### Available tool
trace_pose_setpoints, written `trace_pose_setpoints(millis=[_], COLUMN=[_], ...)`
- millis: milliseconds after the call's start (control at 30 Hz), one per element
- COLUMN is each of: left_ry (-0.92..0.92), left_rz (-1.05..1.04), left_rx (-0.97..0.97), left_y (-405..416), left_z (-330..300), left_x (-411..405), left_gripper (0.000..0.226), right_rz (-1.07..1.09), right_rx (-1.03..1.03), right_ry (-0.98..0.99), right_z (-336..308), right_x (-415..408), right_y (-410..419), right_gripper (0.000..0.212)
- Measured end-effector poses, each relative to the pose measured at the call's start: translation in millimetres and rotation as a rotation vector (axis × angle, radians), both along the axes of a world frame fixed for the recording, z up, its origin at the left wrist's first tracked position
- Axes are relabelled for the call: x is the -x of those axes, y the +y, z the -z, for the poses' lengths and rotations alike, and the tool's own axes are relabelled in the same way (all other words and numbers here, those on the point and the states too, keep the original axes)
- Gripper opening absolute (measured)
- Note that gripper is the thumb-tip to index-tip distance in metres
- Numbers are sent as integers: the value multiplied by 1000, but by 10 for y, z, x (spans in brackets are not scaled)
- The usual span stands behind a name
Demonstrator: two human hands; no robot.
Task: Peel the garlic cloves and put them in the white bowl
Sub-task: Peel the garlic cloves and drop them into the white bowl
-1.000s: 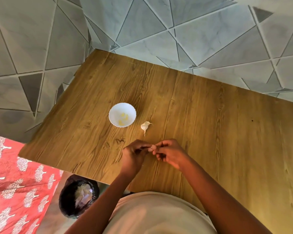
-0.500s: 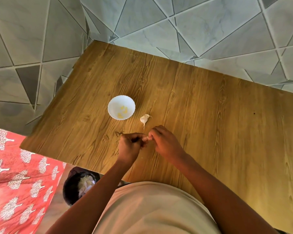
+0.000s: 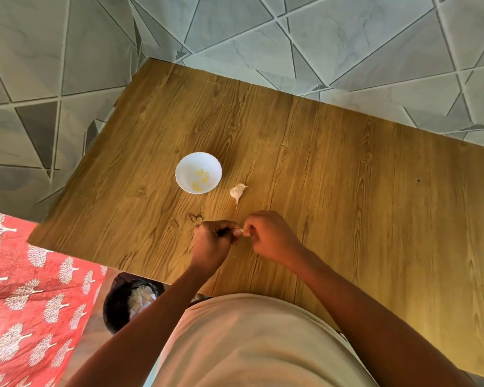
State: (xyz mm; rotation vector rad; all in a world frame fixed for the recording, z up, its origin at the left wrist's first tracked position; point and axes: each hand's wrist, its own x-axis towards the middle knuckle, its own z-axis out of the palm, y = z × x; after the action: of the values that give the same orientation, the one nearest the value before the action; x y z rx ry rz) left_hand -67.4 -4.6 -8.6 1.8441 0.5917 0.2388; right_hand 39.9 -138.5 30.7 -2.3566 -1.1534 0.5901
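Wood-grain brown tabletop fills most of the head view; grey marble-look tiles w/ triangle pattern lie beyond its far & left edges.

Small white scalloped bowl sits left of centre on the table; a few peeled yellowish garlic cloves lie inside it; just right of the bowl, apart from it, a white partly broken garlic bulb w/ papery skin lies on the wood, thin stem end pointing toward the person.

Nearer the person, both hands meet over the table; left hand has fingers curled, thumb & fingertips pinching a small pale garlic clove; right hand likewise curled, its fingertips on the same clove from the other side; so both grips are closed tight on that one clove, knuckles up; clove mostly hidden btwn the fingers, can't tell how much skin is on it. Clove is held near the bulb, well apart from the bowl.

Bottom of view: beige shirt front & both bare forearms. Lower left, below the table edge, a round black bin w/ pale papery scraps inside; beside it red fabric printed w/ white tree motifs.
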Motion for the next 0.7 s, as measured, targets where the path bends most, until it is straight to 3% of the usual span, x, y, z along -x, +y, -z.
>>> trace_pose_setpoints(millis=[133,233,400,533,633,700], left_ry=[56,92,115,25,0,46], left_rz=[-60,-103,-23,83,146,169], left_rx=[151,302,333,263,153,100], left_y=[-36,-70,-46,32,87,97], left_z=[4,-15,-11,-15,10,50], left_x=[-26,-26,-26,0,-30,-32], left_gripper=[18,16,15,15,26,29], right_rz=[-233,-196,65,169,229,187], right_rx=[-77,-149,-217,-207,-176,-136], right_ry=[-539,-588,37,400,611,547], right_z=[107,180,249,206,213,208], right_x=[58,107,29,-86,-105,-129], right_y=[-47,-70,-127,-139,-128,-122], right_gripper=[15,13,18,15,23,23])
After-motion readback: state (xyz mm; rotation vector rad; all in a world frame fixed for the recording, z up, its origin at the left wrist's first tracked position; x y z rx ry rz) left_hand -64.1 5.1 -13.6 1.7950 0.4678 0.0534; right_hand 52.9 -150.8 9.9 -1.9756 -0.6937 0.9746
